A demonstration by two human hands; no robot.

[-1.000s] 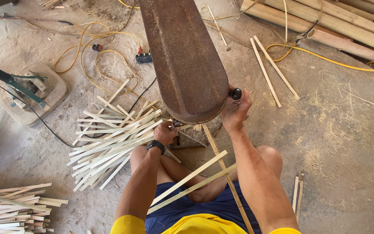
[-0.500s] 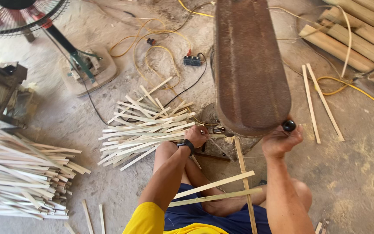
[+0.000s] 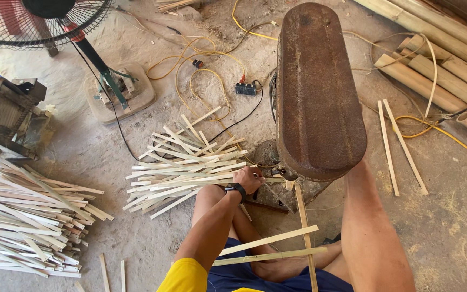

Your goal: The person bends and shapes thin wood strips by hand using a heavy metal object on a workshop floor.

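Right hand: now slipping behind the rusty oblong machine cover [image 3: 320, 92]; I cannot tell its fingers.
Left hand [image 3: 248, 179]: I'm seeing fingers curling onto a pale flat bamboo strip [image 3: 190, 178].

Yellow sleeve [image 3: 186, 276] — black wristwatch [image 3: 237, 190]

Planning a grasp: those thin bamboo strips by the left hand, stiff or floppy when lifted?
The bamboo strips look long, thin and flat, so probably light and springy, sagging when held by one end. Flat faces suggest no rolling. Loosely criss-crossed, so neighbours may shift. The left hand rests at their end.
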